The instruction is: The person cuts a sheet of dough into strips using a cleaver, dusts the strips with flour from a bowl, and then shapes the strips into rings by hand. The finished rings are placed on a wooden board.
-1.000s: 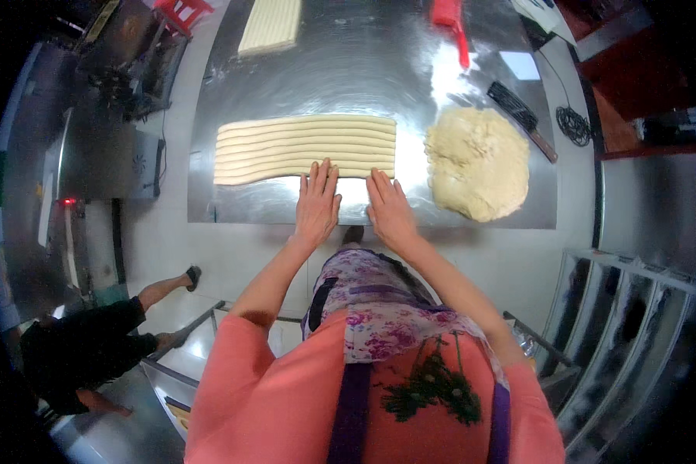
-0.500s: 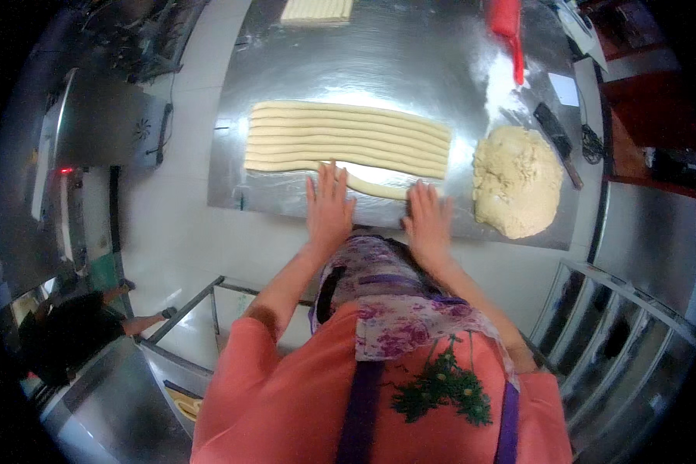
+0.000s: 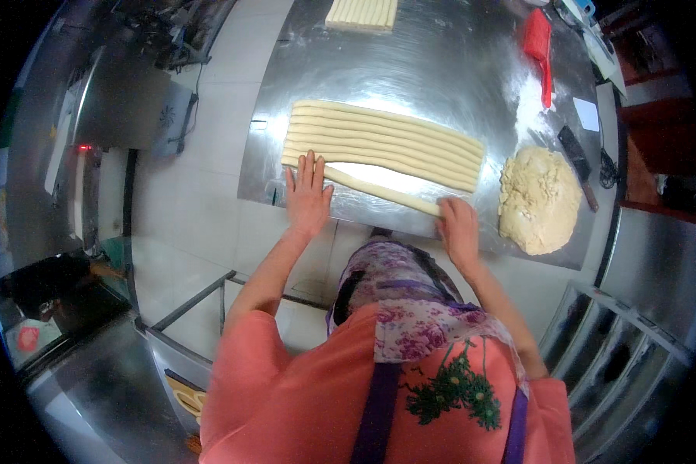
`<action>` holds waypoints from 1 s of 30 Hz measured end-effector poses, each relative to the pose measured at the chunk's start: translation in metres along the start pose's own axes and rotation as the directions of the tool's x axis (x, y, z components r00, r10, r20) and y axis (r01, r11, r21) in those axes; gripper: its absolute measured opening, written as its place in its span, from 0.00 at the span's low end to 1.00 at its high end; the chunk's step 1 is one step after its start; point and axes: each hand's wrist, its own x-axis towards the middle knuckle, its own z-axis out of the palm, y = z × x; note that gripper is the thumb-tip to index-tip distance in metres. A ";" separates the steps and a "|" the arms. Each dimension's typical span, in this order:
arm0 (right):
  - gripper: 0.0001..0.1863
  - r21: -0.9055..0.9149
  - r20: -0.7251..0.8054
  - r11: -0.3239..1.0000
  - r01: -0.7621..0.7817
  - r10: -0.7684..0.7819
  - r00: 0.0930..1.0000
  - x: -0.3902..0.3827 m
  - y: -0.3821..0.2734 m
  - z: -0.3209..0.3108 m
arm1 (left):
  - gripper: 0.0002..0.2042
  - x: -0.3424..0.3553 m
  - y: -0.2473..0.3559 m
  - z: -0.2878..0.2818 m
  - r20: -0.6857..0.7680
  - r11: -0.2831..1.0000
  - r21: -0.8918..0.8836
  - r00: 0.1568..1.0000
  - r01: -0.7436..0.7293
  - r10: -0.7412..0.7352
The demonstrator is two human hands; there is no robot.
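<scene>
A long pale dough rope (image 3: 383, 191) lies at a slant on the metal worktable (image 3: 433, 69), along its near side. My left hand (image 3: 309, 205) rests flat over the left end of this rope, fingers stretched out and a little apart. At the rope's right end, my right hand (image 3: 461, 232) has its fingers curled down on the tip. Just beyond, several more dough ropes (image 3: 387, 139) lie side by side in a flat block. A bright gap of bare metal separates most of the near rope from the block.
A large rough dough lump (image 3: 541, 203) sits at the right, beside a dark-bladed knife (image 3: 574, 151). Behind are spilled flour (image 3: 527, 100), a red scoop (image 3: 537, 37) and a white card (image 3: 586, 114). Another ridged dough block (image 3: 361, 14) lies far off. A metal rack (image 3: 615, 340) stands lower right.
My right hand has slid outward to the rope's right end and its fingers have curled. My left hand has moved toward the left end. The whole view has shifted.
</scene>
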 end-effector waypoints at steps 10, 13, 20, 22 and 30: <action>0.14 -0.042 0.168 0.999 -0.012 0.019 0.986 -0.004 0.030 0.002 | 0.14 0.026 -0.053 0.004 -0.196 0.954 0.024 0.934 -0.299 0.298; 0.13 -0.083 0.232 0.994 -0.074 0.091 0.969 -0.028 0.024 -0.014 | 0.06 0.060 -0.048 -0.008 0.058 0.926 0.033 0.925 -0.377 0.375; 0.11 0.276 0.052 0.831 -0.482 0.488 0.871 -0.223 0.023 -0.065 | 0.12 0.073 0.087 -0.023 0.148 0.675 -0.233 0.660 -0.700 0.736; 0.12 0.370 -0.114 0.759 -0.536 0.610 0.784 -0.297 0.018 -0.050 | 0.12 0.081 0.163 -0.028 0.153 0.514 -0.305 0.491 -0.802 0.857; 0.16 0.470 -0.050 0.125 -0.874 0.992 0.115 -0.545 -0.089 -0.043 | 0.13 -0.034 0.500 -0.025 0.163 -0.218 -0.356 -0.290 -0.909 0.943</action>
